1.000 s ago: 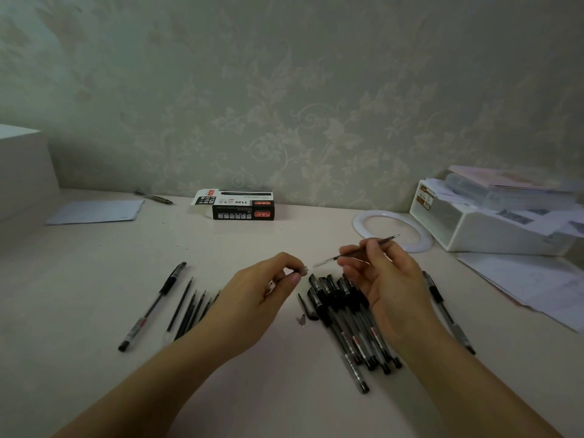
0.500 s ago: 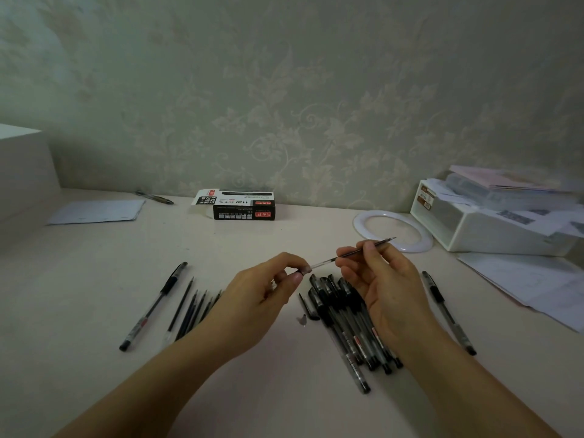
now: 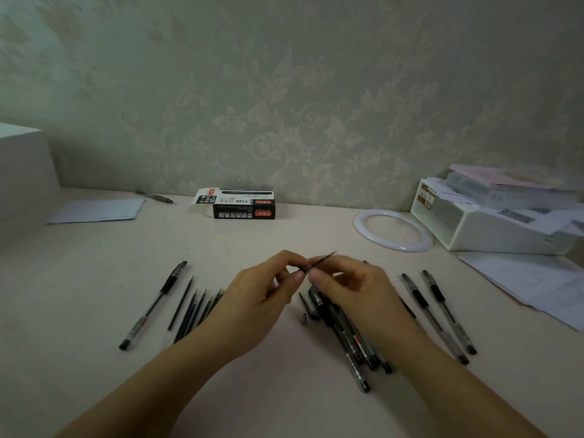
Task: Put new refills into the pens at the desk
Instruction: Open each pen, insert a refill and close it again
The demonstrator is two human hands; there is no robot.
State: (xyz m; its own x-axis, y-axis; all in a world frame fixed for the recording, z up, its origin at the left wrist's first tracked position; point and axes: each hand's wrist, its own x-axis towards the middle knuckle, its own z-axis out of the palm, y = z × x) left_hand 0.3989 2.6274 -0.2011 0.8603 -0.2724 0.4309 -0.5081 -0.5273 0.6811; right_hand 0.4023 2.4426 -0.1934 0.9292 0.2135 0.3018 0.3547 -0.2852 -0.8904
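Observation:
Over the middle of the desk my right hand (image 3: 350, 289) pinches a thin dark refill (image 3: 320, 260) that points up and to the right. The thumb and forefinger of my left hand (image 3: 262, 298) pinch its lower end, so the two hands touch. A pile of several black-capped pens (image 3: 354, 343) lies under my right hand, partly hidden. Two more pens (image 3: 425, 311) lie side by side to the right. One single pen (image 3: 155, 305) lies at the left, beside several loose refills (image 3: 189, 311).
A small cap piece (image 3: 303, 319) lies by the pile. A black refill box (image 3: 243, 205) stands at the back, a white ring (image 3: 393, 229) and a white box (image 3: 486, 229) of papers at the right. Loose sheets (image 3: 537, 279) cover the right edge. A paper (image 3: 94, 210) lies at the back left.
My right hand has moved left with the refill until it meets my left hand. A second pen at the right, hidden before, now shows.

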